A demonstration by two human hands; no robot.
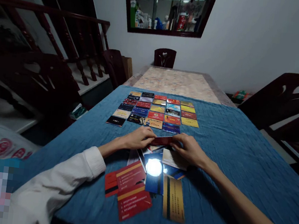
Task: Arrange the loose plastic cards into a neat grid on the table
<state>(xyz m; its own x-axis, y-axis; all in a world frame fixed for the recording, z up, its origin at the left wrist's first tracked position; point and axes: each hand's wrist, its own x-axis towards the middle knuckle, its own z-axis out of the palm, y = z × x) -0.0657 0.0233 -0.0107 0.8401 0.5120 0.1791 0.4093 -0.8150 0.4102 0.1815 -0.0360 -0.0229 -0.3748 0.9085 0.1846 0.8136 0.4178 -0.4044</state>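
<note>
White plastic bag (0, 146): off to the left of the loose card pile (154, 183). Laid-out cards (156, 115): five columns, face up on the blue cloth (223, 135), beyond the pile. Left hand (143, 139): at the far edge of the pile, fingers pinched narrowly on the left end of a dark red card (163, 140). Dark red card: one, held between both hands, just above the pile's far edge. Right hand (188, 148): above the pile's far right part, closed on the card's right end. Dark wooden chair (284, 96): well to the right of the pile.
</note>
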